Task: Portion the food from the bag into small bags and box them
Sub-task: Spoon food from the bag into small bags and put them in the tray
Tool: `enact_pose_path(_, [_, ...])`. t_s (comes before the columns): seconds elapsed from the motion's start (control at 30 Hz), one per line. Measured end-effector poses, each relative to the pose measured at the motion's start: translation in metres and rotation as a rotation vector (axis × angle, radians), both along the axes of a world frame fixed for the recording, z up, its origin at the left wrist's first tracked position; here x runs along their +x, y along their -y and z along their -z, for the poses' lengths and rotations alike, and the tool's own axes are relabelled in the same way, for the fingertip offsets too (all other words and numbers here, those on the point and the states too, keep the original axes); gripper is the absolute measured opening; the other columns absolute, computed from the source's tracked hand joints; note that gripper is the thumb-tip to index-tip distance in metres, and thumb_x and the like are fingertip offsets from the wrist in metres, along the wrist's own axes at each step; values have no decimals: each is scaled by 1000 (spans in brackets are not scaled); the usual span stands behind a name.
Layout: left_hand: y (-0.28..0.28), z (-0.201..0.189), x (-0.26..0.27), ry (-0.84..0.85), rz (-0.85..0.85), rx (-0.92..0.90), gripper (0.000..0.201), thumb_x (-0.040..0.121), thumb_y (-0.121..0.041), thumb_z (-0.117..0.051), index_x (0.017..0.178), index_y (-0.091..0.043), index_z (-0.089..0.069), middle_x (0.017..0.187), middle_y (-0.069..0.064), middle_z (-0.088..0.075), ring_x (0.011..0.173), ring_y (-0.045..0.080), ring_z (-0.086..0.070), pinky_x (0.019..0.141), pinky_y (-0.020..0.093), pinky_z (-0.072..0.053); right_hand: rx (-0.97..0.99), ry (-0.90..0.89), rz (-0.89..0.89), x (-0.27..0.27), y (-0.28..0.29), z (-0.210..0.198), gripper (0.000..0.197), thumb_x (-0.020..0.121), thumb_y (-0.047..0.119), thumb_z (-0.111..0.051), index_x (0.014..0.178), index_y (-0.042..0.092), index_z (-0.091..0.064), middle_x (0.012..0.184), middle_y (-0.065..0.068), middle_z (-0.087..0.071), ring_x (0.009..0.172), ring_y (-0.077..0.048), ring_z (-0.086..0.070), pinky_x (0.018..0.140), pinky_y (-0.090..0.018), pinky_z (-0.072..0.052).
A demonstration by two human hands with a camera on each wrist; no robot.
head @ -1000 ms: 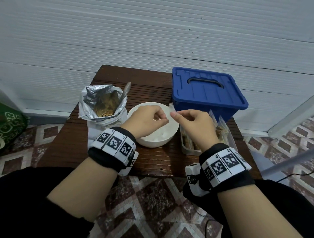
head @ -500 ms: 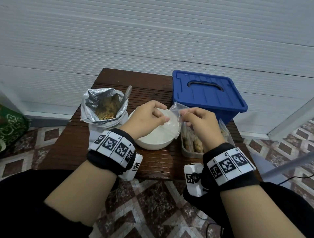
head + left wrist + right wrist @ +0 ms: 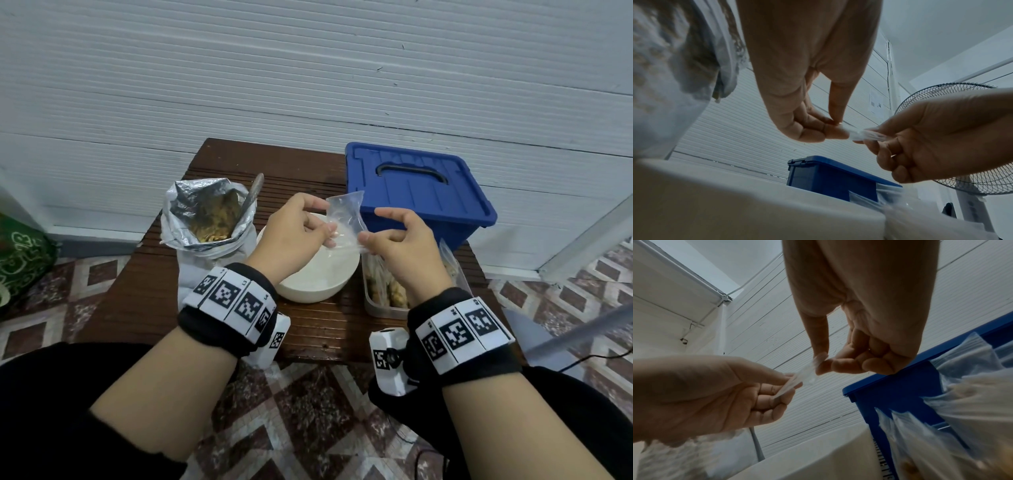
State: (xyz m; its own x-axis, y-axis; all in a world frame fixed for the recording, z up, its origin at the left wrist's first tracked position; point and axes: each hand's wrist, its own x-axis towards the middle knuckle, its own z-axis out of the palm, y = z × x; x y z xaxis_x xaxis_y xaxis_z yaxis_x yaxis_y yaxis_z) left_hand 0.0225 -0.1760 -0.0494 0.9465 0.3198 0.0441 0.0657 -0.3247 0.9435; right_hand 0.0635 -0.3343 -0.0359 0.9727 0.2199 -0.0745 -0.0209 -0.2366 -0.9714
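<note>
A small empty clear bag [image 3: 344,219] hangs above the white bowl [image 3: 318,291], held between both hands. My left hand [image 3: 320,222] pinches its left edge and my right hand [image 3: 371,228] pinches its right edge. In the left wrist view, the left hand [image 3: 830,128] has thumb and fingers closed on the small bag [image 3: 865,135]. The right wrist view shows my right hand [image 3: 821,364] pinching the same bag [image 3: 803,379]. The open foil food bag [image 3: 209,216], with a spoon [image 3: 253,195] in it, stands to the left of the bowl.
A shut blue box [image 3: 418,185] sits at the back right of the small brown table [image 3: 144,284]. In front of it, a clear container [image 3: 383,308] holds filled small bags. A standing fan [image 3: 962,178] is off to the right, and a white wall lies behind.
Both hands have risen from the bowl with the small clear bag and moved a little apart. The bag now hangs spread between them.
</note>
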Motion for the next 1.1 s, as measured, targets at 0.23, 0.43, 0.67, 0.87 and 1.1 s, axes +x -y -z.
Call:
enact_pose_path(0.23, [-4,-4,-2,30,-32,289,55,78,-44,-74,122,-27,-45,109,-9,-53,90,2,-53,73,13,-39,-184,120,-134,5,10,-3,48,84,13,-71,124,24,-48,76,-5,-68,69,-9,-64,71,-22,-49])
enact_pose_path(0.43, [-4,-5,0,9,29,136,44,88,-35,-65,128,-27,-49,104,-12,-63,98,6,-57,90,25,-43,-210,132,-315,2,13,-12,54,81,14,-73,125,29,-46,81,-6,-71,81,-12,-68,84,-25,-50])
enact_pose_path(0.67, [-6,-9,0,138,-98,-89,22,91,-20,-64,99,-35,-50,85,-1,-67,91,16,-67,94,41,-50,-160,127,-278,4,17,-14,45,85,13,-70,123,24,-50,75,-2,-66,66,1,-61,78,-22,-45])
enact_pose_path(0.87, [-6,-9,-1,106,-99,-73,24,91,-23,-64,109,-31,-50,90,-7,-67,94,10,-64,95,39,-50,-136,139,-206,8,21,-14,38,87,11,-67,118,25,-51,72,1,-62,64,1,-60,69,-19,-44])
enact_pose_path(1.1, [-6,-4,-5,199,276,635,103,55,-66,-78,143,-39,-34,149,-19,-32,135,3,-22,110,29,-13,-166,160,-188,9,21,-12,42,86,11,-66,121,25,-50,77,-6,-64,69,-8,-60,67,-19,-44])
